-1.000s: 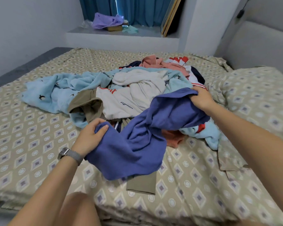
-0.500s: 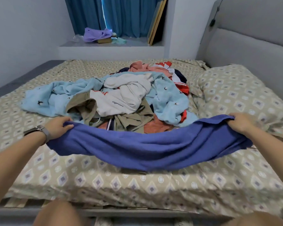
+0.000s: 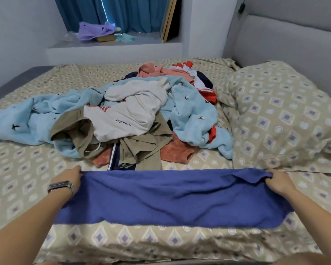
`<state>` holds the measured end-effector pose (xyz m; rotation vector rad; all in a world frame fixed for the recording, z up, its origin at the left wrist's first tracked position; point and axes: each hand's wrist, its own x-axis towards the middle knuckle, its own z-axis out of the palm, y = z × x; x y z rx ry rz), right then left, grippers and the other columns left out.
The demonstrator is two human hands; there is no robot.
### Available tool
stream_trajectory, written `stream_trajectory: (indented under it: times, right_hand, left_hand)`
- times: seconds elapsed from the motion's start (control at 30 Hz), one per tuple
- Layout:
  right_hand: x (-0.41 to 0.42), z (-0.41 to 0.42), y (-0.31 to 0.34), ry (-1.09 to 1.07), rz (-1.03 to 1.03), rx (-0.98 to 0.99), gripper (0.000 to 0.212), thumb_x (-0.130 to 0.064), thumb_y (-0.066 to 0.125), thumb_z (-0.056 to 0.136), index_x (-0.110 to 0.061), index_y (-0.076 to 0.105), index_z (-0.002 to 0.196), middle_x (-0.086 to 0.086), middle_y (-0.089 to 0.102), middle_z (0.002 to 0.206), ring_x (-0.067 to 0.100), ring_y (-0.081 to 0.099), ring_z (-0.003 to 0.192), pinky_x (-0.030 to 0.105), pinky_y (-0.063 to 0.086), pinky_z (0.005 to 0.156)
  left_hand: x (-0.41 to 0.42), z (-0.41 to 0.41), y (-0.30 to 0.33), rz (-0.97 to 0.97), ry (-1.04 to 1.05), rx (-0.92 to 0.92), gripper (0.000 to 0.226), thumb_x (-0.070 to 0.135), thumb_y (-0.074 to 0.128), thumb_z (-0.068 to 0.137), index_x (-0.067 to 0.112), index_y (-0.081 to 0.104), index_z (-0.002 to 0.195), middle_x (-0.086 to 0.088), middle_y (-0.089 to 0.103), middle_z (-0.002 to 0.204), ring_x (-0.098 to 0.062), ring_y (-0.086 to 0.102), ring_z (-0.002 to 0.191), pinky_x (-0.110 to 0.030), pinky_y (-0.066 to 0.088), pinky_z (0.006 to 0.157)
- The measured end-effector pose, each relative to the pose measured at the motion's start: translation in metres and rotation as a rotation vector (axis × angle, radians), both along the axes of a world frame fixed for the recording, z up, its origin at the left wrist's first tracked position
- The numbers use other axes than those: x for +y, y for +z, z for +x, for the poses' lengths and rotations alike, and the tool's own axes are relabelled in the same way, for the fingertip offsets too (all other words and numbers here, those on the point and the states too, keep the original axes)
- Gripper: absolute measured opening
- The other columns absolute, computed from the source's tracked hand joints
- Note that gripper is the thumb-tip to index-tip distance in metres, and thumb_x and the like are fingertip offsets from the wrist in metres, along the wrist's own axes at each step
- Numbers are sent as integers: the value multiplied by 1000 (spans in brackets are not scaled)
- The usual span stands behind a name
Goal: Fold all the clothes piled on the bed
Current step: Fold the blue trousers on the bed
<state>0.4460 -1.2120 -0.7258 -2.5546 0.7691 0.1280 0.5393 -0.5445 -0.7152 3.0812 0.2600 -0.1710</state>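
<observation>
While spread flat across the lower frame, the blue towel appears soft and limp; left hand and right hand each pinch a far corner, sound holds for folding.

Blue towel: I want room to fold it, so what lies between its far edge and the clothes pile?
Head view: almost nothing. The pile's khaki and striped pieces reach the blue towel's far edge mid-span; only bare patterned bedsheet shows either side.

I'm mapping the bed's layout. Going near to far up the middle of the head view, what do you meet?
Blue towel held by the left hand and right hand → khaki garment → white garment → pink garment → window ledge → blue curtain.
</observation>
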Motion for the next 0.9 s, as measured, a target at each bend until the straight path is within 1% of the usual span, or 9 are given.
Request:
stream_trajectory:
  times: [0.1, 0.17, 0.33, 0.4, 0.47, 0.57, 0.63, 0.73, 0.9]
  right_hand:
    - [-9, -1, -16, -38, -7, 20, 15, 0, 54, 86, -4, 61, 98, 28, 64, 115, 41, 58, 107, 36, 37, 78]
    - [-9, -1, -21, -42, -10, 4, 13, 0, 54, 86, -6, 61, 96, 28, 65, 113, 42, 59, 106, 37, 38, 78]
    - [7, -2, -21, -76, -112, -31, 17, -12, 60, 84, -8, 63, 100, 25, 65, 111, 43, 58, 103, 42, 45, 82]
    - [22, -3, -18, -65, -265, -89, 32, -13, 67, 78, -7, 60, 109, 22, 59, 116, 42, 51, 108, 47, 40, 86]
    - [39, -3, -15, 11, -397, -183, 42, -11, 73, 69, -6, 59, 109, 21, 57, 115, 40, 47, 108, 49, 34, 87]
    - [61, -6, -13, 188, -463, -286, 41, -17, 73, 70, -15, 62, 110, 10, 60, 111, 34, 47, 106, 48, 30, 87]
    - [68, -12, -16, 277, -463, -287, 37, -31, 73, 78, -21, 62, 112, 4, 60, 112, 31, 46, 107, 49, 31, 86]
    - [66, -19, -22, 383, -472, -252, 36, -45, 69, 84, -26, 63, 113, -1, 60, 112, 28, 45, 108, 47, 33, 83]
    - [62, -18, -22, 388, -350, -321, 14, -20, 70, 86, -18, 68, 100, 5, 62, 110, 33, 48, 102, 45, 39, 80]
  left_hand:
    - [-8, 0, -15, 93, 33, 26, 26, 30, 35, 99, 14, 46, 116, -20, 58, 115, -36, 57, 102, -39, 45, 77]
    - [-13, -1, -19, 168, 71, 34, 33, 32, 35, 99, 14, 44, 124, -17, 55, 120, -35, 54, 106, -39, 43, 78]
    - [-66, -5, -17, 159, 35, -146, 21, 21, 52, 91, 7, 55, 106, -17, 57, 111, -37, 52, 104, -45, 42, 84]
    - [-105, -7, -12, 98, -118, -219, 15, 16, 59, 84, 9, 60, 97, -14, 61, 102, -36, 56, 97, -45, 44, 80]
    - [-149, -16, -9, -78, -357, -257, 15, 17, 60, 83, 9, 64, 95, -10, 63, 99, -34, 59, 95, -45, 48, 80]
    - [-216, -39, -10, -352, -650, -149, 38, 38, 48, 90, 13, 62, 114, -6, 63, 113, -27, 57, 107, -38, 46, 93]
    - [-254, -52, -14, -383, -737, -47, 51, 53, 44, 90, 18, 57, 124, -1, 60, 123, -22, 53, 115, -36, 42, 98]
    - [-287, -63, -26, -310, -733, 19, 51, 52, 54, 91, 23, 51, 133, 4, 55, 132, -18, 47, 123, -34, 38, 102]
    - [-294, -68, -42, -372, -543, -24, 42, 43, 56, 93, 22, 55, 130, -1, 54, 120, -23, 48, 116, -34, 39, 100]
